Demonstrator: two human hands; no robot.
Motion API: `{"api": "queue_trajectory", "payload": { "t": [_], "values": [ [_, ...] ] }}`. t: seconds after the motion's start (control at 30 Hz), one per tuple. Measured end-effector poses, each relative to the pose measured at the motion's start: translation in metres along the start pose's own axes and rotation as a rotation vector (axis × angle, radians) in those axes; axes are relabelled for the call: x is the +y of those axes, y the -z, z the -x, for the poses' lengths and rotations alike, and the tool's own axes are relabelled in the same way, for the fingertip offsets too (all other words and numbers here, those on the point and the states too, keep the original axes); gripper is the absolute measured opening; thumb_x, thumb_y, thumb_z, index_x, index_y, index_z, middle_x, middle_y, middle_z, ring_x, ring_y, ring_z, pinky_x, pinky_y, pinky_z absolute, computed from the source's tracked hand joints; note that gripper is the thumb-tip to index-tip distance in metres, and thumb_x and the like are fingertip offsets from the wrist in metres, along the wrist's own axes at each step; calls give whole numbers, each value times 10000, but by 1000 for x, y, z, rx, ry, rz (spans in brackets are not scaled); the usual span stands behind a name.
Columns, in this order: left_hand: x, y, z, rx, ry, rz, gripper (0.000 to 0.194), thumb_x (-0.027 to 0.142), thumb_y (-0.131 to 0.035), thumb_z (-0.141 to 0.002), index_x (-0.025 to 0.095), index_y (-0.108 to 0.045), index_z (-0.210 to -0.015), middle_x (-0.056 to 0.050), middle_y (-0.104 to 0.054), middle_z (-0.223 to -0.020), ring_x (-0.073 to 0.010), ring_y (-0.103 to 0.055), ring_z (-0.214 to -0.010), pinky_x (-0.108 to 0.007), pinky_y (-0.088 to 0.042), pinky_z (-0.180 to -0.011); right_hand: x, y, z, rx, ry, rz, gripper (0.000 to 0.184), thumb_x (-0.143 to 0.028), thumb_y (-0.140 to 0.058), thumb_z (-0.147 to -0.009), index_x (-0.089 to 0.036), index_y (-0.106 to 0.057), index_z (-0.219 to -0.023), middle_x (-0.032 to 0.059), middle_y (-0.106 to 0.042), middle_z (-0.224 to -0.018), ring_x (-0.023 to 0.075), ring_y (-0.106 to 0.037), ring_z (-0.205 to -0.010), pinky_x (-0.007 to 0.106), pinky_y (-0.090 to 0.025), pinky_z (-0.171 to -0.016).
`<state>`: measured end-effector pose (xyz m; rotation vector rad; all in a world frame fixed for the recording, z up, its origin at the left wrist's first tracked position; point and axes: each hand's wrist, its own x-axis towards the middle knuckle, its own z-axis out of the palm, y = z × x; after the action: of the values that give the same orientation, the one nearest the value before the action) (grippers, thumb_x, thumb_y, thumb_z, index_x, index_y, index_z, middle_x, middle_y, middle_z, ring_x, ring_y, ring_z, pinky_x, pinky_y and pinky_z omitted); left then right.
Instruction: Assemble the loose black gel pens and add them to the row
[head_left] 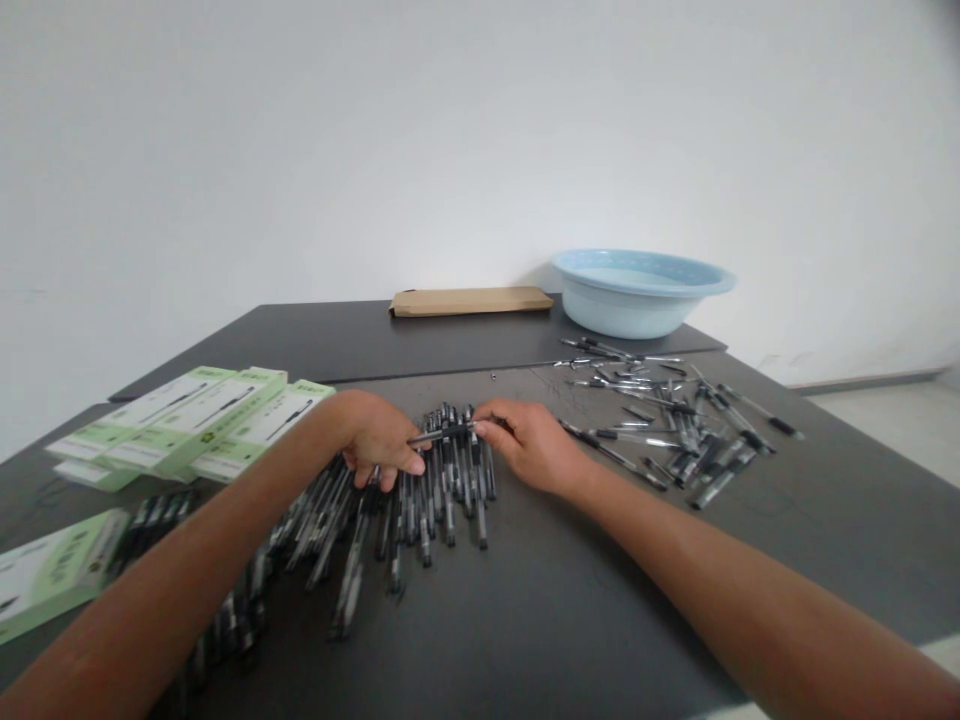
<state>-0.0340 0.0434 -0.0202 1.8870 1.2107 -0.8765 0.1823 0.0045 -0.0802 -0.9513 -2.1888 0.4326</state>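
Note:
A black and clear pen (441, 433) lies level between my two hands. My right hand (531, 443) pinches its right end between thumb and fingers. At the left end, my left hand (381, 440) is closed on the pen, its fingers curled low over other pens. Under and in front of both hands, a spread pile of similar pens (431, 500) lies roughly side by side on the dark table (525, 610). My left forearm hides part of the pens to the left.
Green and white pen boxes (217, 415) are stacked on the left, with another box (56, 570) nearer me. Loose pens and pen parts (675, 420) are scattered on the right. A light blue basin (637, 300) and a flat brown cardboard piece (471, 301) sit near the wall.

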Motion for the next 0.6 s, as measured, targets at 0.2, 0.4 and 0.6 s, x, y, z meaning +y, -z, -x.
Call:
{"api": "queue_trajectory", "payload": {
  "t": [0.2, 0.4, 0.6],
  "values": [
    [3, 1, 2, -19, 3, -24, 527, 414, -416, -866, 146, -424, -1320, -162, -691, -1063, -216, -666, -712, -270, -472, -574, 5, 16, -2, 182, -108, 39, 270, -371, -485, -899, -163, -582, -1039, -2, -574, -676, 134, -514, -612, 236, -347, -590],
    [4, 1, 3, -15, 7, -37, 531, 417, -405, -865, 157, -414, -1328, -147, -696, -1054, -214, -670, -711, -273, -478, -586, 0, 13, -1, 33, -78, 33, 211, -309, -574, -840, -193, -568, -1016, -52, -471, -610, 103, -428, -548, 216, -285, -540],
    [3, 1, 2, -22, 8, -29, 549, 432, -410, -859, 149, -410, -1329, -150, -696, -1053, -213, -668, -712, -276, -481, -591, -8, 4, 2, -25, -50, 46, 185, -218, -572, -831, -204, -560, -1016, -43, -510, -658, 94, -413, -553, 209, -275, -550]
  ]
}}
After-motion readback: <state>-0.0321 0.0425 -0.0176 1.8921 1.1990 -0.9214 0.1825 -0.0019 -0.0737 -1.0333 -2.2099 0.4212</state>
